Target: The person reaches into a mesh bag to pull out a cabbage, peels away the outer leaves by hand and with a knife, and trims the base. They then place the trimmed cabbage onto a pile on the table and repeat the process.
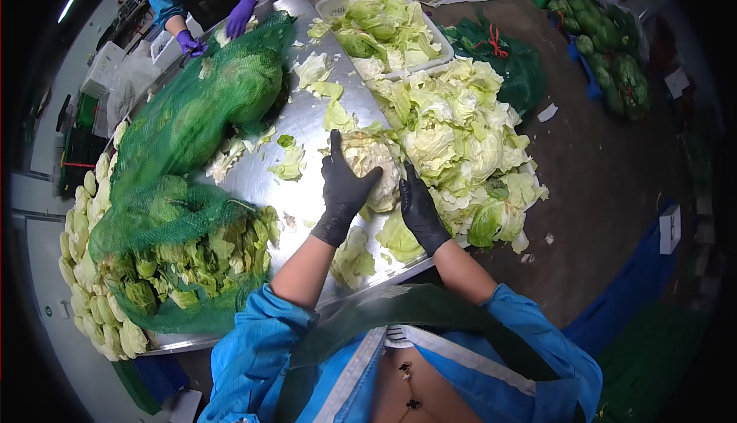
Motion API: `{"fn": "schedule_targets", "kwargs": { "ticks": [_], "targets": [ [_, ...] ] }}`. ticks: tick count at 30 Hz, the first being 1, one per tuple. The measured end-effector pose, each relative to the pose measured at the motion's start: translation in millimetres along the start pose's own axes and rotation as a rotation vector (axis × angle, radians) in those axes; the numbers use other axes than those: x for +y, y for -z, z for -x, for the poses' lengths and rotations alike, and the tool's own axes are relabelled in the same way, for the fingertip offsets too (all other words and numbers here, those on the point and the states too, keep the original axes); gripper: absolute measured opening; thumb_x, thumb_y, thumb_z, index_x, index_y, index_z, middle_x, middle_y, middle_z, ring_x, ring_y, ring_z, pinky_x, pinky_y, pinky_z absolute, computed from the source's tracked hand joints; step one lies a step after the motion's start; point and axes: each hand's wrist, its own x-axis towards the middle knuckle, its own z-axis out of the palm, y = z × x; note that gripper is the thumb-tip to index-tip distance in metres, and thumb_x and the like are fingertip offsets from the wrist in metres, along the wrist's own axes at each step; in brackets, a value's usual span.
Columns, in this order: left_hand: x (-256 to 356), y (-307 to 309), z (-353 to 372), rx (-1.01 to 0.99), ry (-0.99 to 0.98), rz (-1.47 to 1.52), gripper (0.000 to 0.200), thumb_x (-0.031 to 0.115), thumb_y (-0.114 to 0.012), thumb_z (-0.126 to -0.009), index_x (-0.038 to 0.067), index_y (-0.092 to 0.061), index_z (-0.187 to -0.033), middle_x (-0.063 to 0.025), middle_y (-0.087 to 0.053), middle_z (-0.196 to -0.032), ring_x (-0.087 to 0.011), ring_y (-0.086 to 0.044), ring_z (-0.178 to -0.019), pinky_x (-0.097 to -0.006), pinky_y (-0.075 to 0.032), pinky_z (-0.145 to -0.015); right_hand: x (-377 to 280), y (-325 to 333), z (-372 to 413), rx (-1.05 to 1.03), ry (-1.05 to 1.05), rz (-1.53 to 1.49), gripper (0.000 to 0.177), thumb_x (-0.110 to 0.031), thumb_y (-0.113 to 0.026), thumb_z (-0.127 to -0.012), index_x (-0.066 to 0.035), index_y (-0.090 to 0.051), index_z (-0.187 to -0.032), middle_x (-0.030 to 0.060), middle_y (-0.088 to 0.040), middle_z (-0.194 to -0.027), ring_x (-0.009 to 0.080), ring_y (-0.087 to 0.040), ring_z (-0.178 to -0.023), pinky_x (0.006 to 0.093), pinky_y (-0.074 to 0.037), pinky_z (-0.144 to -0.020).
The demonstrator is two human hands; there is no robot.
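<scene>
Between my two black-gloved hands sits a pale, round lettuce head (pixel 371 163), cream-white with brownish marks on top, low over the metal table (pixel 257 170). My left hand (pixel 347 191) grips its left side, thumb and forefinger spread around it. On the other side, the fingers of my right hand (pixel 421 209) press against the head, partly hidden by it. Loose green leaves (pixel 401 237) lie just below the head. Directly right of it rises a large heap of pale green leaves (pixel 464 135).
Green mesh bags of leafy heads (pixel 207 108) cover the table's left side, beside stacked pale trimmed heads (pixel 96 269). A white crate (pixel 439 33) full of leaves stands beyond the heap. Across the table, a person in purple gloves (pixel 242 16) works. More net bags (pixel 606 54) lie on the floor.
</scene>
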Motion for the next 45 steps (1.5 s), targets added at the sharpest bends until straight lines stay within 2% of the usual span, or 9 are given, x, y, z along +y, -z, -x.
{"fn": "schedule_targets", "kwargs": {
  "ticks": [15, 19, 23, 27, 31, 33, 35, 39, 45],
  "targets": [
    [19, -5, -3, 0.006, 0.055, 0.006, 0.106, 0.029, -0.076, -0.063, 0.014, -0.008, -0.143, -0.0255, -0.04, -0.114, -0.0387, -0.045, -0.104, -0.0449, -0.041, -0.089, -18, 19, -29, -0.098, -0.179, -0.074, 0.043, -0.023, -0.043, -0.093, 0.007, -0.039, -0.124, 0.0333, -0.051, -0.11, 0.0445, -0.051, -0.102, 0.0434, -0.044, -0.084],
    [14, -16, 19, -0.059, -0.066, -0.008, 0.104, 0.026, -0.077, -0.061, 0.01, -0.013, -0.142, -0.0254, -0.037, -0.12, -0.0386, -0.041, -0.111, -0.0429, -0.038, -0.094, 23, 21, -75, -0.141, -0.498, 0.072, 0.044, -0.035, -0.048, -0.09, 0.005, -0.053, -0.107, 0.0286, -0.059, -0.096, 0.0437, -0.055, -0.093, 0.0443, -0.045, -0.078],
    [-84, -13, 15, -0.052, -0.41, 0.291, 0.107, 0.018, -0.077, -0.063, 0.009, -0.006, -0.143, -0.0197, -0.028, -0.135, -0.0325, -0.035, -0.123, -0.0418, -0.035, -0.099, 61, 4, -73, 0.044, -0.247, -0.09, 0.052, -0.045, -0.067, -0.074, 0.005, -0.06, -0.089, 0.0266, -0.061, -0.086, 0.0386, -0.059, -0.084, 0.0426, -0.047, -0.073],
    [-120, 35, 38, -0.041, 0.406, 0.933, 0.098, 0.011, -0.063, -0.08, 0.025, 0.012, -0.142, -0.0148, -0.033, -0.134, -0.0265, -0.051, -0.11, -0.0404, -0.05, -0.081, 108, 4, -112, -0.213, -0.266, 0.263, 0.051, -0.048, -0.065, -0.074, 0.003, -0.063, -0.07, 0.024, -0.061, -0.073, 0.0386, -0.06, -0.071, 0.0423, -0.047, -0.066],
    [-163, 5, -10, -0.183, 0.608, 1.318, 0.067, 0.015, -0.062, -0.083, 0.009, -0.024, -0.139, -0.0088, -0.047, -0.115, -0.0228, -0.052, -0.107, -0.0356, -0.048, -0.085, 182, 14, -122, 0.386, -0.215, 0.298, 0.068, -0.036, -0.07, -0.074, 0.003, -0.045, -0.124, 0.021, -0.061, -0.1, 0.0334, -0.06, -0.085, 0.0401, -0.048, -0.07],
    [-100, 23, -7, -0.144, 0.376, 0.843, 0.065, 0.021, -0.071, -0.076, 0.001, -0.038, -0.129, -0.0115, -0.049, -0.117, -0.0244, -0.052, -0.106, -0.0358, -0.044, -0.089, 49, 71, -114, 0.099, -0.477, 0.201, 0.087, -0.024, -0.074, -0.072, 0.0, -0.022, -0.139, 0.019, -0.058, -0.109, 0.0299, -0.059, -0.093, 0.0362, -0.048, -0.077],
    [-123, -7, -6, 0.051, -0.149, 0.332, 0.084, 0.029, -0.08, -0.064, -0.001, -0.038, -0.129, -0.0179, -0.048, -0.12, -0.0298, -0.048, -0.111, -0.0408, -0.039, -0.096, 46, 49, -80, 0.009, -0.339, -0.342, 0.077, -0.019, -0.078, -0.069, -0.001, -0.038, -0.131, 0.011, -0.058, -0.095, 0.0198, -0.056, -0.085, 0.0299, -0.046, -0.078],
    [-59, -15, 38, 0.105, -0.251, 0.113, 0.097, 0.029, -0.081, -0.057, 0.005, -0.03, -0.135, -0.0214, -0.038, -0.129, -0.0365, -0.032, -0.124, -0.0432, -0.029, -0.103, -17, 22, -26, 0.005, 0.156, 0.083, 0.08, -0.036, -0.081, -0.063, -0.007, -0.043, -0.128, 0.017, -0.051, -0.106, 0.0273, -0.055, -0.095, 0.0352, -0.047, -0.079],
    [-38, -33, 36, 0.055, -0.262, 0.073, 0.102, 0.031, -0.08, -0.057, 0.003, -0.023, -0.137, -0.0196, -0.032, -0.136, -0.0377, -0.032, -0.122, -0.0463, -0.028, -0.102, -3, 16, -54, -0.14, 0.058, -0.129, 0.058, -0.035, -0.077, -0.066, -0.006, -0.058, -0.112, 0.0143, -0.056, -0.1, 0.0275, -0.057, -0.083, 0.0345, -0.047, -0.076]
  ]
}}
